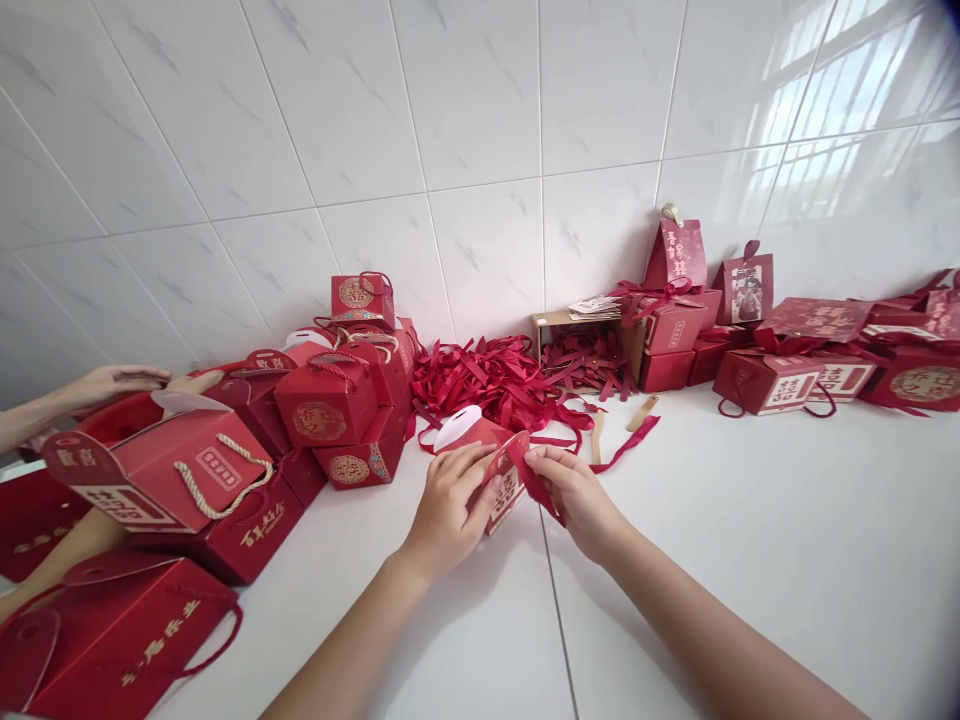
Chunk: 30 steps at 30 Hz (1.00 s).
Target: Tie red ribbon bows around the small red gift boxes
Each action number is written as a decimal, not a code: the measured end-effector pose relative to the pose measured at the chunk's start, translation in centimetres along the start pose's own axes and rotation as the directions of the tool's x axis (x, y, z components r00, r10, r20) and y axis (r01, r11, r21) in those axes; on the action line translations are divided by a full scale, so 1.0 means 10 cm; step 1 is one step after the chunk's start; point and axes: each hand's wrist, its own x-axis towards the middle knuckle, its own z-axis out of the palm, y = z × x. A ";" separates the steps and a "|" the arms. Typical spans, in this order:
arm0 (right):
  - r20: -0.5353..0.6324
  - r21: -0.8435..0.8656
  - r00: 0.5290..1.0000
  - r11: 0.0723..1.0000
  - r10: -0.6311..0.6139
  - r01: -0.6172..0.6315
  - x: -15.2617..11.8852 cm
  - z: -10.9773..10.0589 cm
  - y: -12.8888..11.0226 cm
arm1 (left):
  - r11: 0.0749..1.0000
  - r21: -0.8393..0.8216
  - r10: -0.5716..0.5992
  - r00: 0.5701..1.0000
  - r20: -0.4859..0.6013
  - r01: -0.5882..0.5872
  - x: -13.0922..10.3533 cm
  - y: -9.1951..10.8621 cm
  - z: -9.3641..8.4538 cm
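Observation:
A small red gift box [506, 497] with pale printed characters rests on the white table in front of me. My left hand [455, 497] is closed around its side, thumb near the upper flap. Pinched between the thumb and fingers of my right hand [574, 492] is a red ribbon [531, 478], which lies against the flap and hangs down beside the box. A white-backed flap [459, 428] stands up at the box's far end. Part of the box is hidden behind my left hand.
Loose red ribbons [487, 375] lie heaped against the tiled wall, beside a cardboard box [589, 355] of dark red strips. Red gift boxes are stacked left [326, 405] and right [679, 335]. At far left, another person's hands [124, 382] reach among large red boxes [180, 470].

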 end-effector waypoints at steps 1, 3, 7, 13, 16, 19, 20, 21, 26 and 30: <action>-0.003 -0.001 1.000 1.000 -0.002 0.002 0.00 -0.01 0.00 | 1.000 -0.005 0.011 1.000 -0.001 -0.011 0.00 0.03 -0.01; -0.016 -0.014 1.000 1.000 -0.017 0.017 0.00 -0.01 0.01 | 0.999 -0.014 0.036 0.999 0.000 -0.036 0.01 0.08 -0.02; -0.072 -0.074 0.988 0.988 -0.140 0.134 -0.01 -0.01 0.02 | 0.998 -0.027 0.055 0.998 0.010 -0.054 0.00 0.15 -0.03; -0.031 -0.266 0.926 0.897 -0.375 0.354 -0.04 0.00 0.02 | 0.996 -0.054 0.066 0.998 0.011 -0.066 -0.01 0.17 -0.05; 0.065 -0.301 0.940 0.892 -0.334 0.337 -0.05 -0.01 -0.02 | 0.996 -0.072 0.061 0.998 0.015 -0.059 -0.02 0.17 -0.05; 0.091 -0.288 0.972 0.928 -0.219 0.236 -0.06 -0.04 -0.08 | 0.996 -0.078 0.041 0.999 0.019 -0.040 -0.02 0.17 -0.05; 0.097 -0.272 0.978 0.940 -0.187 0.207 -0.06 -0.05 -0.09 | 0.996 -0.079 0.037 0.999 0.020 -0.036 -0.02 0.17 -0.04; 0.107 -0.253 0.981 0.949 -0.165 0.187 -0.06 -0.05 -0.11 | 0.996 -0.080 0.035 0.999 0.020 -0.034 -0.02 0.17 -0.04; 0.163 -0.215 0.973 0.956 -0.164 0.197 -0.08 -0.07 -0.14 | 0.995 -0.087 0.043 0.999 0.019 -0.041 -0.02 0.15 -0.04; 0.044 -0.335 0.960 0.901 -0.277 0.275 -0.06 -0.05 -0.16 | 0.995 -0.092 0.033 0.999 0.026 -0.031 -0.01 0.14 -0.03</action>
